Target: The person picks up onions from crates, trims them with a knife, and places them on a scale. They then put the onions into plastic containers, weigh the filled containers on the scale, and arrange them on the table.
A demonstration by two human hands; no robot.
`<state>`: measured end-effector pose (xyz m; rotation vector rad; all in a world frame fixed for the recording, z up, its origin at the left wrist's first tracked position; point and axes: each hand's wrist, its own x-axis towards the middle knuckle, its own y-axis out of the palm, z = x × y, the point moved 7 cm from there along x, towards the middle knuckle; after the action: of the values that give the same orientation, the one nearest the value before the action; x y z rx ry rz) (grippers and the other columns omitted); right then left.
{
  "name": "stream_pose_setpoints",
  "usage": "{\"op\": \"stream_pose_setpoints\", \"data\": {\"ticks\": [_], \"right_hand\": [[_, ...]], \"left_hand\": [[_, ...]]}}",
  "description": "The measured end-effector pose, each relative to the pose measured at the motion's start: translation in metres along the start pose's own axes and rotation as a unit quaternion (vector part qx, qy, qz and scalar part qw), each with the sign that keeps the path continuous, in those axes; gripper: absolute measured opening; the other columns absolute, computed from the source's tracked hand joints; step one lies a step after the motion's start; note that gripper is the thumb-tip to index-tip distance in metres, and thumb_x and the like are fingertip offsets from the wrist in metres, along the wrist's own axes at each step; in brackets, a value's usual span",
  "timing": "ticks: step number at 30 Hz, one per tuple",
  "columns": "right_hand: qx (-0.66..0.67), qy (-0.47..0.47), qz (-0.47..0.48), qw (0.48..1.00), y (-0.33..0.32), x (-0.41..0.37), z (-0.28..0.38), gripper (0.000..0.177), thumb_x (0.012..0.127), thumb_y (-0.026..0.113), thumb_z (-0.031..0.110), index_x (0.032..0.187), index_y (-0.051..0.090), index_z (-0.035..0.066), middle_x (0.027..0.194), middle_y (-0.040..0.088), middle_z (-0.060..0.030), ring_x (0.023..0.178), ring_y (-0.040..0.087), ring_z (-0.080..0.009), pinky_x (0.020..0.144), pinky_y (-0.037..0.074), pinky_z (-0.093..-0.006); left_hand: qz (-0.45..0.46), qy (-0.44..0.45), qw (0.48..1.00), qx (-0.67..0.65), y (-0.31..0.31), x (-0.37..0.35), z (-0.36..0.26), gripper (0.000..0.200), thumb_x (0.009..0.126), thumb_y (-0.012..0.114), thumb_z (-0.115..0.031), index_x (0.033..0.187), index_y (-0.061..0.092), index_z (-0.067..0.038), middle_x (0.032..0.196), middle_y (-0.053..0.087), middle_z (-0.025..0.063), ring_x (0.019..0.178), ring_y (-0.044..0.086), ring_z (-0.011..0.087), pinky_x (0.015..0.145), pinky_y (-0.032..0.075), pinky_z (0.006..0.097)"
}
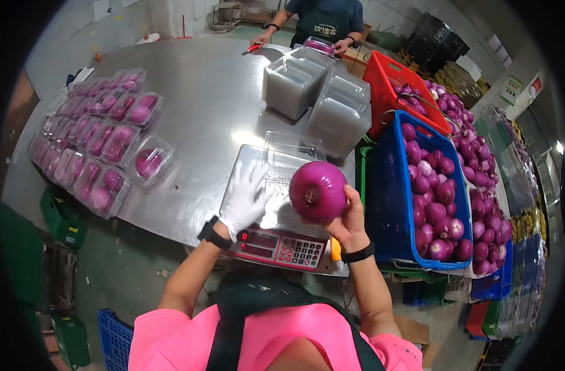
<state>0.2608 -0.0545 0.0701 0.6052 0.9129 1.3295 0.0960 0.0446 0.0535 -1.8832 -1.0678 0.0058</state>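
Observation:
My right hand (349, 221) is bare and closed round a large purple onion (323, 188), held up over the scale with its root end facing me. In a white glove, my left hand (246, 196) has its fingers spread above the left side of the scale's metal plate. The digital scale (277, 247) has a red front panel with a keypad, and its lit display shows a 0. A clear plastic clamshell box (295, 146) lies on the plate, partly hidden behind the onion.
Packed onion boxes (115, 143) fill the left of the steel table (202, 93). Stacks of clear boxes (339, 111) stand behind the scale. A blue crate (388, 204) and a red crate (381, 80) of onions are at right. Across the table, a person (323, 21) holds a packed box.

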Motion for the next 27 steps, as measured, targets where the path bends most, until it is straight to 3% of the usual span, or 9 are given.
{"op": "stream_pose_setpoints", "data": {"ticks": [3, 5, 8, 11, 12, 14, 17, 23, 27], "right_hand": [[-0.317, -0.155, -0.039, 0.935, -0.017, 0.022, 0.022, 0.066, 0.077, 0.066, 0.026, 0.133, 0.040, 0.002, 0.121, 0.053, -0.0170, 0.109, 0.055, -0.0258, 0.089, 0.047, -0.0402], [-0.557, -0.219, -0.083, 0.796, -0.029, 0.029, 0.020, 0.073, 0.068, 0.074, 0.029, 0.130, 0.044, 0.002, 0.120, 0.052, -0.0184, 0.109, 0.053, -0.0271, 0.091, 0.044, -0.0380], [-0.849, -0.293, -0.018, 0.440, 0.009, 0.020, -0.009, 0.073, 0.068, 0.073, 0.031, 0.129, 0.045, 0.003, 0.125, 0.046, -0.0251, 0.118, 0.043, -0.0413, 0.101, 0.034, -0.0404], [-0.813, -0.326, -0.019, 0.482, -0.003, 0.015, 0.007, 0.069, 0.069, 0.073, 0.030, 0.127, 0.046, 0.004, 0.129, 0.043, -0.0236, 0.120, 0.041, -0.0399, 0.100, 0.034, -0.0434], [-0.719, -0.352, -0.057, 0.596, 0.004, 0.001, 0.033, 0.062, 0.074, 0.070, 0.023, 0.127, 0.046, 0.002, 0.127, 0.047, -0.0213, 0.120, 0.044, -0.0363, 0.099, 0.035, -0.0409], [-0.609, -0.383, -0.188, 0.669, -0.030, -0.029, 0.079, 0.041, 0.083, 0.058, 0.010, 0.121, 0.049, -0.002, 0.120, 0.054, -0.0141, 0.113, 0.051, -0.0242, 0.096, 0.038, -0.0333], [-0.455, -0.256, -0.273, 0.808, -0.110, -0.052, 0.081, 0.019, 0.092, 0.052, 0.022, 0.099, 0.060, 0.006, 0.087, 0.058, -0.0004, 0.078, 0.049, -0.0045, 0.065, 0.037, -0.0201], [-0.444, 0.023, -0.231, 0.866, -0.136, -0.045, 0.012, 0.057, 0.094, 0.031, 0.054, 0.081, 0.060, 0.006, 0.071, 0.061, -0.0023, 0.059, 0.054, -0.0080, 0.051, 0.033, -0.0204], [-0.321, 0.076, -0.157, 0.931, -0.103, -0.039, -0.007, 0.075, 0.088, 0.022, 0.070, 0.085, 0.058, 0.004, 0.076, 0.064, -0.0088, 0.060, 0.061, -0.0137, 0.052, 0.038, -0.0221]], "left_hand": [[0.038, -0.071, 0.996, -0.049, 0.031, -0.026, 0.002, 0.070, 0.079, 0.059, -0.019, 0.140, 0.028, -0.004, 0.140, 0.029, 0.0284, 0.134, 0.021, 0.0412, 0.112, 0.015, 0.0463], [0.002, -0.073, 0.994, -0.082, 0.042, -0.029, 0.004, 0.069, 0.079, 0.058, -0.015, 0.139, 0.028, 0.000, 0.139, 0.031, 0.0279, 0.134, 0.024, 0.0401, 0.112, 0.015, 0.0422], [-0.007, -0.047, 0.997, -0.066, 0.047, -0.027, -0.003, 0.067, 0.082, 0.056, -0.014, 0.139, 0.026, 0.003, 0.139, 0.033, 0.0263, 0.134, 0.025, 0.0383, 0.112, 0.017, 0.0385], [-0.040, -0.100, 0.981, -0.160, 0.045, -0.035, 0.019, 0.062, 0.086, 0.054, -0.017, 0.140, 0.027, 0.001, 0.140, 0.035, 0.0241, 0.133, 0.029, 0.0366, 0.110, 0.022, 0.0388], [-0.039, -0.156, 0.963, -0.215, 0.022, -0.039, 0.018, 0.059, 0.089, 0.053, -0.019, 0.139, 0.028, 0.000, 0.137, 0.040, 0.0196, 0.126, 0.041, 0.0311, 0.105, 0.031, 0.0378], [-0.066, -0.283, 0.847, -0.445, -0.003, -0.052, 0.041, 0.049, 0.092, 0.050, -0.025, 0.134, 0.039, -0.002, 0.127, 0.050, 0.0135, 0.114, 0.051, 0.0210, 0.097, 0.040, 0.0335], [-0.077, -0.266, 0.806, -0.523, -0.034, -0.043, 0.050, 0.048, 0.093, 0.046, -0.038, 0.124, 0.049, -0.002, 0.118, 0.056, 0.0118, 0.106, 0.054, 0.0180, 0.092, 0.042, 0.0330], [0.059, -0.432, 0.645, -0.627, 0.066, 0.048, 0.080, 0.052, 0.095, 0.043, -0.041, 0.128, 0.046, -0.001, 0.122, 0.055, 0.0101, 0.105, 0.054, 0.0177, 0.091, 0.042, 0.0302], [-0.010, -0.227, 0.745, -0.627, 0.029, 0.042, 0.030, 0.039, 0.094, 0.046, -0.036, 0.118, 0.057, -0.007, 0.118, 0.055, 0.0060, 0.104, 0.051, 0.0152, 0.091, 0.039, 0.0296]]}}
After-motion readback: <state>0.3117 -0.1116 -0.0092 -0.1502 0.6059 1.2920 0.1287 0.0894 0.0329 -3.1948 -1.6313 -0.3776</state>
